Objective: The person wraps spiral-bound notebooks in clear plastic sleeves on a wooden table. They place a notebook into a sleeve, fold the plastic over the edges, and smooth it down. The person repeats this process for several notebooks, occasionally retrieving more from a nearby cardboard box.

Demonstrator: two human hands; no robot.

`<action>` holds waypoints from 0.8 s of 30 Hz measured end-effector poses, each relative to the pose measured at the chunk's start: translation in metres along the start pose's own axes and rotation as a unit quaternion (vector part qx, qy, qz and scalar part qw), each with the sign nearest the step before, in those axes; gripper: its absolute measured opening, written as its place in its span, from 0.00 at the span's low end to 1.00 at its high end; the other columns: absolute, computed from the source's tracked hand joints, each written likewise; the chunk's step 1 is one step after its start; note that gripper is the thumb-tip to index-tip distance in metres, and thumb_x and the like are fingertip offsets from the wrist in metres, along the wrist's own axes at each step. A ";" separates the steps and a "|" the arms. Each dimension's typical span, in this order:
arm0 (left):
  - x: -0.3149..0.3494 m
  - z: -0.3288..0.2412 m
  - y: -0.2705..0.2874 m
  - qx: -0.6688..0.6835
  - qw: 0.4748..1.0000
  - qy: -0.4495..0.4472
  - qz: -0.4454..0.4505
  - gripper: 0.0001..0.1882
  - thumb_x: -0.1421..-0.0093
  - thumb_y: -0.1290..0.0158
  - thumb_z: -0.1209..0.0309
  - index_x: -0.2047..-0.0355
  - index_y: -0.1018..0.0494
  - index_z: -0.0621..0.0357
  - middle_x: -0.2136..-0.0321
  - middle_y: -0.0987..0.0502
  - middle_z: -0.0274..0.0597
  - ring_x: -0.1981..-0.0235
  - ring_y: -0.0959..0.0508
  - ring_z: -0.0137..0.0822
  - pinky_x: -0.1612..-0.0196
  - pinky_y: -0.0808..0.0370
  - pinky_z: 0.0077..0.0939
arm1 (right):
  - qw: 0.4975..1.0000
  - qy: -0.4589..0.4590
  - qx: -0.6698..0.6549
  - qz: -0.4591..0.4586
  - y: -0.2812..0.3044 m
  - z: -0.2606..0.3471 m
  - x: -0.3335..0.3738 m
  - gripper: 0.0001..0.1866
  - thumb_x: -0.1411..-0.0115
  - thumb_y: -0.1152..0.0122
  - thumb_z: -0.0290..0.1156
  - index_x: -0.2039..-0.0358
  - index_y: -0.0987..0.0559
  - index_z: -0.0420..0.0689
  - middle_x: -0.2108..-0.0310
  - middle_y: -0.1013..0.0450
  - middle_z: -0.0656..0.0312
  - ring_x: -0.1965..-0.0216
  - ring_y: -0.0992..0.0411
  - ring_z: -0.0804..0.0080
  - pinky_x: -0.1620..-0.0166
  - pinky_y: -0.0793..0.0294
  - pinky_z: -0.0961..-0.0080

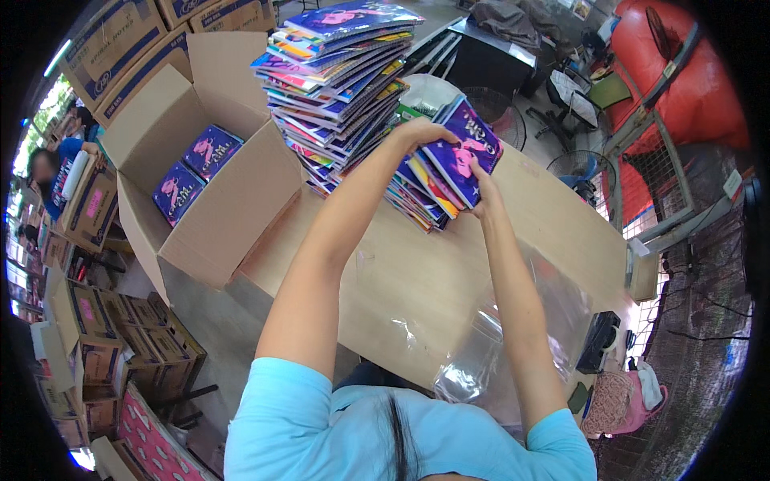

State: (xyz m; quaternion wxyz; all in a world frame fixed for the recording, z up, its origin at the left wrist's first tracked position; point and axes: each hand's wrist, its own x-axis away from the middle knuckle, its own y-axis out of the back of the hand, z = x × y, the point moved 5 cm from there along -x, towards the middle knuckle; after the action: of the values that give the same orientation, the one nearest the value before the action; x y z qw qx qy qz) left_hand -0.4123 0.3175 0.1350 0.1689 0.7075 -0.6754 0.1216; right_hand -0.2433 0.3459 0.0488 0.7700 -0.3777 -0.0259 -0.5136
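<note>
A tall stack of colourful thin notebooks [341, 76] stands on a light wooden table [449, 264]. To its right, both my hands lift a small bundle of notebooks [449, 164], tilted, with a purple cover on top. My left hand [421, 132] grips the bundle's upper left edge, close against the tall stack. Along the lower right edge, my right hand [484, 192] holds the same bundle.
An open cardboard box [204, 172] at the table's left end holds two purple-covered notebooks [192, 168]. A clear plastic sheet [513, 337] lies on the table near me. More cardboard boxes [120, 345] are stacked on the floor at left. Another person [56, 168] sits far left.
</note>
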 end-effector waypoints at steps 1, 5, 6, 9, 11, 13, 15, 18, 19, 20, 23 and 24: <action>-0.006 0.002 0.001 -0.025 0.999 -0.019 -0.035 0.25 0.55 0.33 0.64 0.61 0.25 0.69 0.69 0.19 0.46 0.73 0.19 0.38 0.67 0.21 0.34 | 0.998 -0.015 -0.049 0.029 -0.003 -0.003 0.006 0.24 0.41 0.39 0.42 0.49 0.30 0.42 0.55 0.26 0.52 0.60 0.24 0.58 0.54 0.22 0.57; -0.013 -0.007 -0.010 -0.119 0.983 -0.117 -0.083 0.24 0.60 0.31 0.65 0.66 0.23 0.71 0.69 0.20 0.48 0.74 0.19 0.35 0.66 0.22 0.29 | 0.996 0.003 0.001 0.089 0.008 0.002 0.026 0.32 0.44 0.40 0.53 0.45 0.31 0.46 0.50 0.28 0.56 0.52 0.27 0.58 0.47 0.30 0.51; -0.001 -0.007 -0.012 -0.173 0.970 -0.122 -0.120 0.26 0.61 0.31 0.63 0.67 0.23 0.72 0.70 0.20 0.49 0.73 0.20 0.35 0.66 0.22 0.29 | 0.996 0.039 0.000 0.082 0.010 -0.002 0.030 0.33 0.44 0.40 0.53 0.44 0.32 0.46 0.49 0.29 0.55 0.53 0.27 0.58 0.47 0.30 0.51; 0.041 -0.004 -0.040 -0.240 0.941 -0.183 -0.153 0.47 0.66 0.31 0.47 0.54 0.34 0.72 0.59 0.24 0.61 0.57 0.22 0.50 0.54 0.27 0.35 | 0.981 0.169 -0.043 0.082 0.037 -0.010 0.060 0.34 0.42 0.42 0.51 0.42 0.36 0.44 0.46 0.31 0.54 0.49 0.30 0.59 0.45 0.30 0.54; 0.078 0.007 -0.076 -0.180 0.952 -0.236 -0.076 0.46 0.63 0.32 0.49 0.54 0.38 0.72 0.60 0.25 0.64 0.57 0.22 0.51 0.55 0.27 0.38 | 0.956 0.209 -0.120 0.169 0.076 -0.027 0.085 0.35 0.40 0.44 0.51 0.39 0.39 0.43 0.43 0.34 0.54 0.44 0.34 0.61 0.42 0.34 0.59; 0.121 0.020 -0.102 -0.180 0.953 -0.237 -0.059 0.48 0.62 0.32 0.49 0.53 0.43 0.72 0.61 0.26 0.67 0.58 0.23 0.54 0.55 0.27 0.42 | 0.950 0.217 -0.142 0.175 0.082 -0.043 0.129 0.37 0.42 0.43 0.49 0.38 0.41 0.42 0.42 0.36 0.53 0.43 0.35 0.61 0.41 0.34 0.60; 0.152 0.041 -0.130 -0.175 0.934 -0.299 0.083 0.55 0.59 0.33 0.47 0.44 0.48 0.72 0.54 0.30 0.68 0.52 0.27 0.59 0.54 0.27 0.45 | 0.955 0.213 -0.134 0.156 0.077 -0.048 0.186 0.38 0.43 0.42 0.48 0.37 0.42 0.42 0.42 0.37 0.52 0.42 0.36 0.60 0.41 0.35 0.61; 0.220 0.011 -0.138 -0.210 0.822 -0.480 0.221 0.56 0.60 0.34 0.51 0.37 0.50 0.63 0.50 0.29 0.55 0.46 0.30 0.52 0.44 0.34 0.48 | 0.965 0.221 -0.078 0.113 0.094 -0.049 0.259 0.41 0.46 0.39 0.46 0.37 0.43 0.41 0.41 0.39 0.52 0.42 0.36 0.60 0.41 0.35 0.61; 0.236 0.001 -0.150 -0.358 0.715 -0.588 0.120 0.55 0.61 0.33 0.53 0.37 0.49 0.60 0.50 0.28 0.51 0.46 0.30 0.49 0.42 0.36 0.49 | 0.968 0.230 -0.057 0.085 0.106 -0.050 0.284 0.42 0.47 0.38 0.46 0.37 0.44 0.41 0.41 0.39 0.52 0.42 0.36 0.60 0.41 0.35 0.61; 0.246 0.003 -0.171 -0.406 0.635 -0.651 0.092 0.55 0.63 0.32 0.55 0.37 0.46 0.59 0.50 0.28 0.48 0.45 0.30 0.46 0.41 0.38 0.49 | 0.970 0.233 -0.034 0.063 0.119 -0.050 0.303 0.43 0.48 0.37 0.45 0.37 0.44 0.41 0.41 0.39 0.52 0.42 0.36 0.60 0.40 0.35 0.61; 0.259 0.029 -0.245 -0.364 0.496 -0.778 0.129 0.51 0.69 0.30 0.60 0.42 0.37 0.57 0.51 0.27 0.41 0.46 0.29 0.39 0.37 0.43 0.45 | 0.971 0.238 0.035 0.003 0.163 -0.045 0.350 0.46 0.51 0.34 0.44 0.36 0.45 0.41 0.41 0.39 0.53 0.42 0.37 0.61 0.40 0.35 0.61; 0.251 0.035 -0.260 -0.321 0.599 -0.711 0.177 0.49 0.69 0.30 0.62 0.44 0.36 0.58 0.53 0.26 0.40 0.47 0.28 0.37 0.38 0.41 0.42 | 0.967 0.245 0.061 -0.023 0.179 -0.042 0.370 0.47 0.52 0.33 0.44 0.36 0.46 0.41 0.41 0.40 0.53 0.42 0.37 0.61 0.40 0.35 0.61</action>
State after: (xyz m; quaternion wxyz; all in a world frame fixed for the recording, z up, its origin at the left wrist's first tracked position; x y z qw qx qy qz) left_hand -0.1401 0.0815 0.1839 -0.1738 0.3367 -0.6895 -0.6172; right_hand 0.0612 0.0687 0.0775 0.7625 -0.1918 0.1232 -0.6055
